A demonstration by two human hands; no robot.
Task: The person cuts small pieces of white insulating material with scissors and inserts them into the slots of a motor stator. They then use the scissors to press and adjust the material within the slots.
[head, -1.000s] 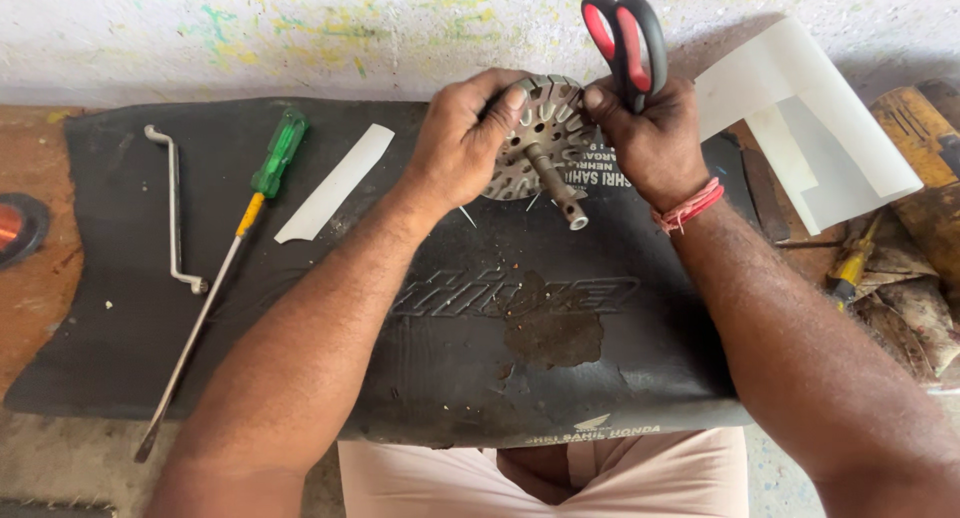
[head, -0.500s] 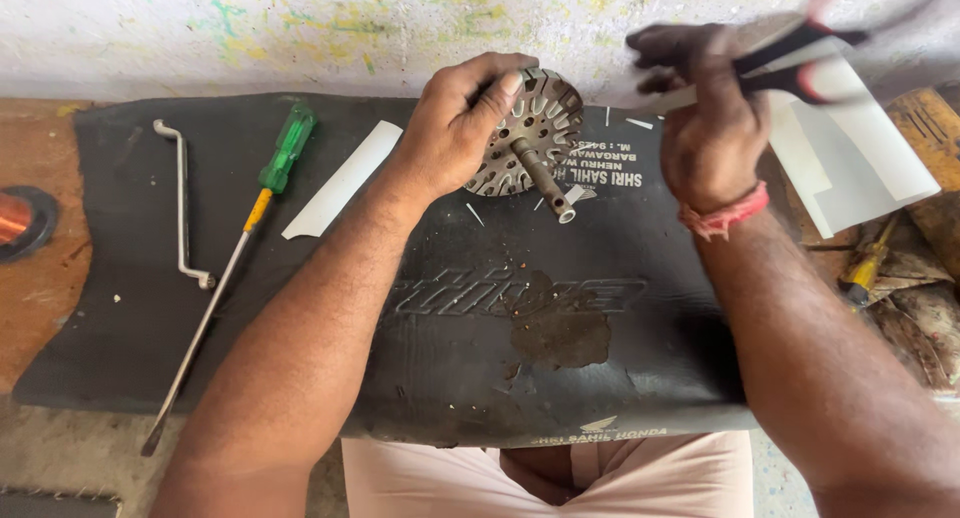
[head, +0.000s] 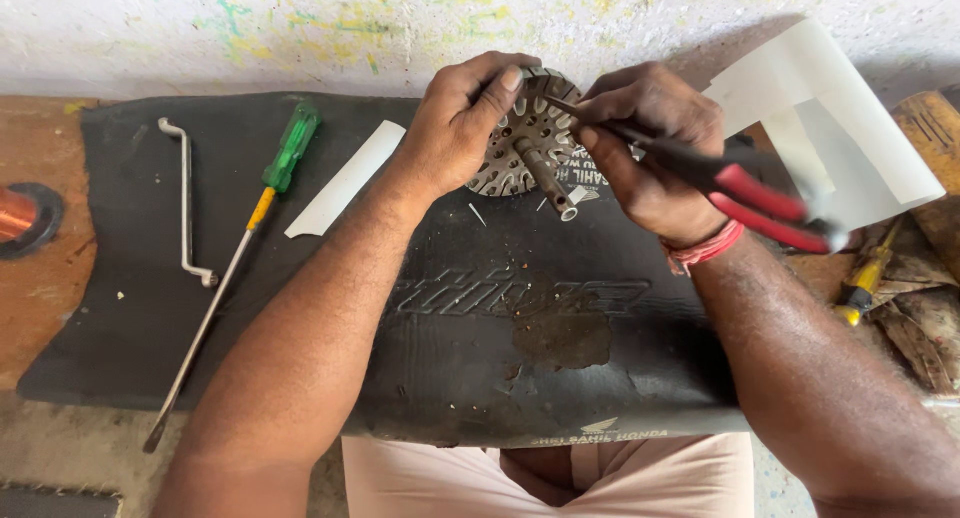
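Note:
My left hand (head: 462, 128) grips the rim of a round slotted metal motor core (head: 520, 138) with a shaft sticking out toward me, held tilted on a black rubber mat (head: 400, 318). My right hand (head: 650, 148) holds red-handled scissors (head: 740, 193), handles pointing right, and their closed tips touch the slots at the core's upper right edge.
On the mat's left lie a green-handled screwdriver (head: 255, 228), a bent metal rod (head: 185, 203) and a white paper strip (head: 345, 178). A curled white sheet (head: 840, 128) and a yellow-handled tool (head: 865, 278) lie at the right. A copper wire spool (head: 20, 216) sits far left.
My right hand turned the scissors from handles up to handles pointing right, and brought their tips down onto the core's rim. My left hand kept its grip on the core.

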